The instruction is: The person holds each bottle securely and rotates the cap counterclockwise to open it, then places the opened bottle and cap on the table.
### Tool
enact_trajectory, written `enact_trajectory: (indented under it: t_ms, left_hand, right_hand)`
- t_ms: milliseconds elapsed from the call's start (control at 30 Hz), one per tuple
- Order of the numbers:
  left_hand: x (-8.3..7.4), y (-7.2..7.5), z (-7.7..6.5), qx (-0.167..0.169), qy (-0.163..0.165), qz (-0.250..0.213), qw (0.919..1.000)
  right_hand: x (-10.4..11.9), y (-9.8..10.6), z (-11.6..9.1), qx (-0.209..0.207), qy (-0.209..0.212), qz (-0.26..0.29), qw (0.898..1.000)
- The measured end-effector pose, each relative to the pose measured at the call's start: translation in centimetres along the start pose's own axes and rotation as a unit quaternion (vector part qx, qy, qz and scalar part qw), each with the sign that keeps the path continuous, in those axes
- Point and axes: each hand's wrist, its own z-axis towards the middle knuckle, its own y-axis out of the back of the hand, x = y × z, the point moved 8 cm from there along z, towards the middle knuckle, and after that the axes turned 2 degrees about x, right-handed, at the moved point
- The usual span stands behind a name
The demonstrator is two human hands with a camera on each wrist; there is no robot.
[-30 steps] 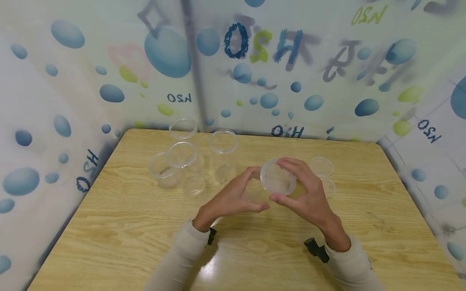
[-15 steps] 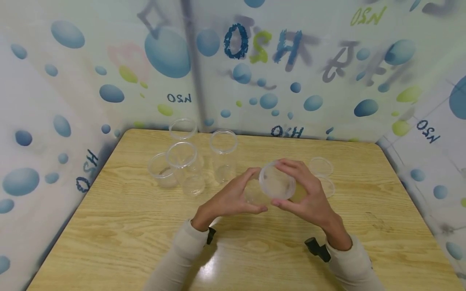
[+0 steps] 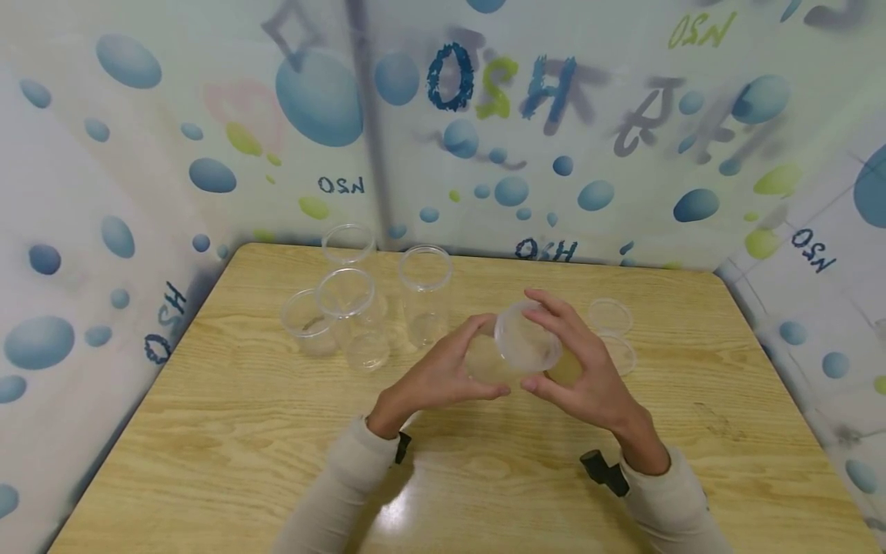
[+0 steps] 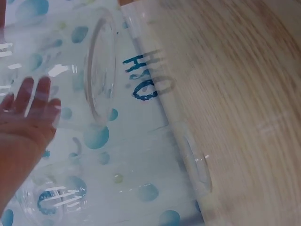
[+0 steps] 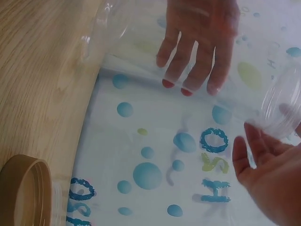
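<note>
My left hand (image 3: pixel 436 373) grips the side of a clear plastic jar (image 3: pixel 487 358), its thumb near and its fingers on the far side. A translucent round lid (image 3: pixel 527 342) sits at the jar's upper end, which tilts toward the head camera. Fingers and thumb of my right hand (image 3: pixel 591 373) hold this lid by its edge; one finger stands raised above it. In the right wrist view the left hand (image 5: pixel 200 42) shows through the clear wall, and the right hand (image 5: pixel 268 172) is at the ridged end. The jar's lower part is mostly hidden in the head view.
Several clear open jars stand at the table's left back, among them a tall jar (image 3: pixel 425 300) and a front jar (image 3: pixel 346 315). Two flat clear lids lie at right, one lid (image 3: pixel 611 317) farther back. A tan rimmed round thing (image 5: pixel 26 188) is on the table (image 3: pixel 692 462).
My right hand's fingers have shifted on the lid: one finger has lifted and the thumb has moved slightly right. The lid's tilt has changed a little. My left hand keeps its place.
</note>
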Motion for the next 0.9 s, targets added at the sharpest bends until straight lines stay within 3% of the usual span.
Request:
enact_trajectory:
  t_ms: [167,300,567,900]
  left_hand:
    - [-0.2,0.0,0.2,-0.048,-0.008,0.089,0.9948]
    - [-0.7,0.1,0.3,-0.076,-0.020,0.126,0.9889]
    - [-1.1,-0.1,0.3,-0.077,-0.022,0.126,0.9887]
    - [-1.0,0.0,0.1,-0.044,-0.032,0.096,0.9939]
  right_hand:
    - [-0.5,0.2,0.1,-0.021,-0.035,-0.055,0.998]
    - [-0.6,0.5,0.1,-0.048,-0.048,-0.084,0.994]
    - [-0.3,0.6,-0.1,-0.075,-0.047,-0.107,0.990]
    - [0.5,0.5,0.1,-0.089,0.008,-0.087,0.992]
